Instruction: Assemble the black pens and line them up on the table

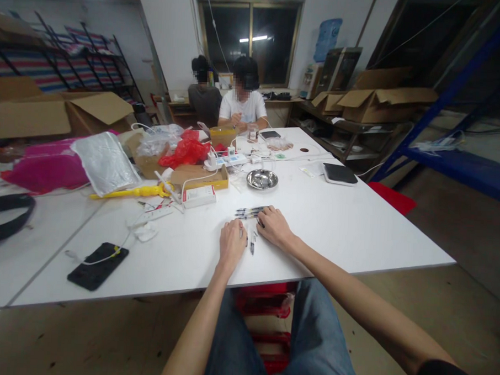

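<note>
Several dark pens [247,211] lie side by side on the white table [314,229] in front of me. My right hand [275,226] is at their right ends, its fingers curled down over them and a dark piece showing under the fingertips. Closer to me on the left, my left hand [232,242] rests on the table with fingers bent and pressed together. Something small and dark shows at its fingertips, too small to name. Between the hands lie clear, slim pen parts [252,244], with dark tips toward me.
Beyond the pens stands a round metal dish [262,180]. To its left are a white box [199,197], a power strip [230,159] and red plastic bags [187,150]. A black phone [98,266] lies front left, a black-topped device [340,174] right. Two people sit opposite.
</note>
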The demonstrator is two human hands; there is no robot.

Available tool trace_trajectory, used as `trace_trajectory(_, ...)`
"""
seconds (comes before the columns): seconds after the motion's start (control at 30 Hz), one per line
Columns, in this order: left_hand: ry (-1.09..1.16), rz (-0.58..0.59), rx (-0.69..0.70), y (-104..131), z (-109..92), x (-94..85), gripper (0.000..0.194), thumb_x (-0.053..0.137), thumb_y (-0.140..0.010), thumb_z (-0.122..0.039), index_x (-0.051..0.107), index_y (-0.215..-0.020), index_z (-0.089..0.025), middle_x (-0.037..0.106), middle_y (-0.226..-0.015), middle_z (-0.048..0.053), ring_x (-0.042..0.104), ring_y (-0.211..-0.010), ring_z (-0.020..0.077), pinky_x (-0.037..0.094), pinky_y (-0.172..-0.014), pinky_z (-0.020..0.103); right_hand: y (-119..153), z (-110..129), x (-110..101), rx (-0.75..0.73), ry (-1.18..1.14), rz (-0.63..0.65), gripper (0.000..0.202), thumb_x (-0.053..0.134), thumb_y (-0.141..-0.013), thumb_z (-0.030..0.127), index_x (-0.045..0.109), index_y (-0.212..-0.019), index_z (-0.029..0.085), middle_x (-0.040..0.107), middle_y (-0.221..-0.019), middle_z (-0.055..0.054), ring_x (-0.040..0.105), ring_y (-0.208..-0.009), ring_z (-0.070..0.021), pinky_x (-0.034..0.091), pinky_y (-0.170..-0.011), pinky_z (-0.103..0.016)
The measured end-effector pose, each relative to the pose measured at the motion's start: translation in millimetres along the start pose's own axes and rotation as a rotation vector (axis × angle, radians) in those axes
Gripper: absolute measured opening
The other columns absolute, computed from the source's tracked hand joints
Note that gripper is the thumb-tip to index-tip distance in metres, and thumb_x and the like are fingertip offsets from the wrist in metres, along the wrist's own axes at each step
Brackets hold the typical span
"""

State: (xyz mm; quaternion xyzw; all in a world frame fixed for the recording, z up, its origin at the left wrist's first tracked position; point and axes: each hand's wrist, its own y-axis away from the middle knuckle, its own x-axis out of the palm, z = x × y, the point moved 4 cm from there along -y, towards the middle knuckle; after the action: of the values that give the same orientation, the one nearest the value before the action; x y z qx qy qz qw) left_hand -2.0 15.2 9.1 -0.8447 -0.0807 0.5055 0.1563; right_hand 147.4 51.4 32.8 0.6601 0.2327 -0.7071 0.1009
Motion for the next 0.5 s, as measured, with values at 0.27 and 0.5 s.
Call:
trace_trajectory(0.27,0.041,-0.018,0.004,-0.8,0.1,-1.0,0.007,0.055,-0.089,-0.023,0.052,-0.083,-0.022,0.06,-0.085,0.004,0.054,-0.089,0.0221,0.042,-0.083,0.035,-13.3,-1.3,6.6,0.051,-0.009,0.079,0.017,0.053,-0.087,0.021,0.068,-0.086,0.013,0.068,-0.098,-0.016,0.056,-0.1,-0.0279,0.04,-0.082,-0.034)
trace_trajectory(0.5,0.042,-0.043,-0.007,1.0,7.4,-1.8,0.003,0.057,-0.086,-0.019,0.059,-0.087,-0.021,0.059,-0.094,0.006,0.053,-0.094,0.0245,0.044,-0.084,0.038,-23.4,-35.5,8.5,0.237,-0.662,-0.074,0.014,0.059,-0.076,0.023,0.065,-0.066,0.016,0.065,-0.064,-0.002,0.055,-0.062,-0.0151,0.038,-0.059,-0.025)
